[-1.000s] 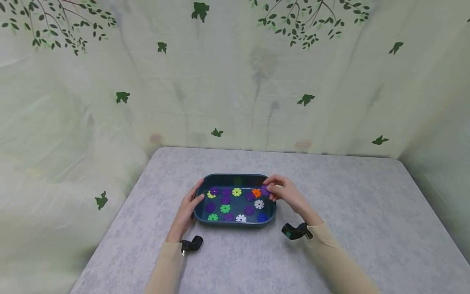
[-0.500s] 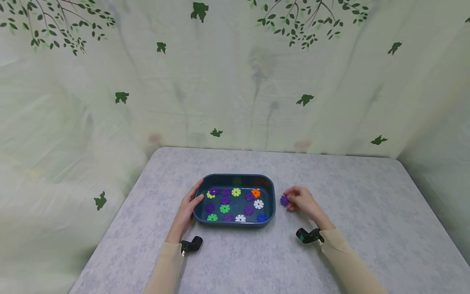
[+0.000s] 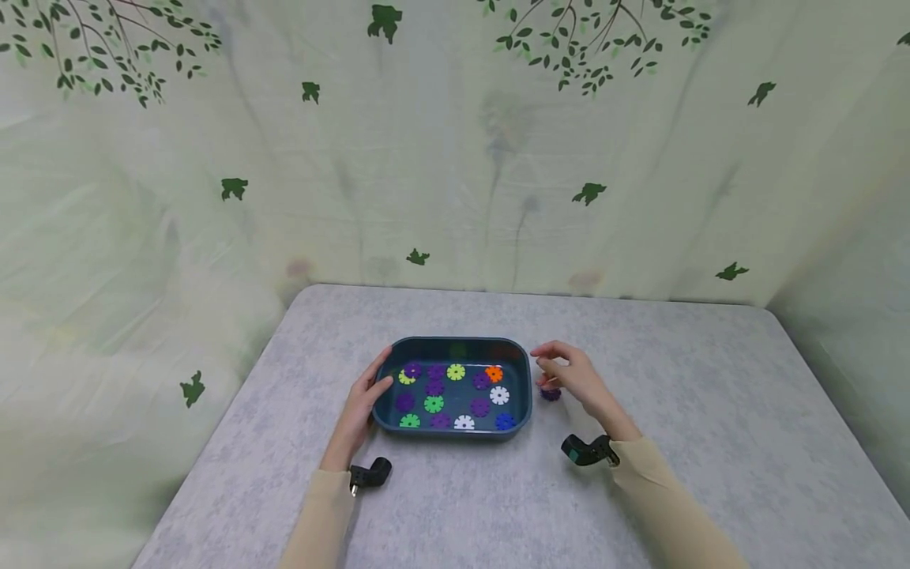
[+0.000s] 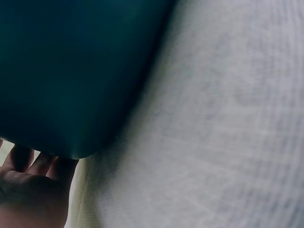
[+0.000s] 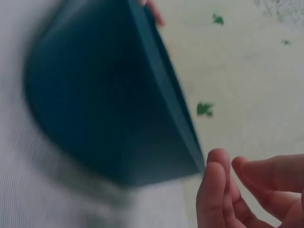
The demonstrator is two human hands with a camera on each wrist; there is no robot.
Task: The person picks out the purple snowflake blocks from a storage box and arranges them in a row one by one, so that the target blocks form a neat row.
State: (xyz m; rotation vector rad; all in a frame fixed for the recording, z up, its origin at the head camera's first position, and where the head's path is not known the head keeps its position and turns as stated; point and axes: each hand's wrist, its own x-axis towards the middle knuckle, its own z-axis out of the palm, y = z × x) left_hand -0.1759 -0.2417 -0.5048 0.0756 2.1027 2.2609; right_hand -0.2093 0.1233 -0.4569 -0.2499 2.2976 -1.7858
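My left hand [image 3: 358,409] grips the left end of a dark blue tray [image 3: 452,434], thumb over the rim and fingers along the outside. In the left wrist view those fingertips meet the edge of the tray [image 4: 71,71]. Just beyond the tray's right end, my right hand [image 3: 577,382] hovers with thumb and fingers apart, nothing between them in the right wrist view. Beneath its fingers a purple notched plastic disc [image 3: 550,394] lies on the table, partly hidden. Inside the tray are several similar discs, among them an orange disc [image 3: 494,374] and a blue disc [image 3: 505,421].
The grey mottled table [image 3: 682,411] extends widely around the tray. Behind it hangs a pale curtain [image 3: 455,158] printed with leaves. Each wrist carries a black camera, such as the right wrist camera [image 3: 586,450].
My right hand carried a purple disc out of the tray to the right, let it go on the table, and moved slightly back toward the tray. The left hand stayed put.
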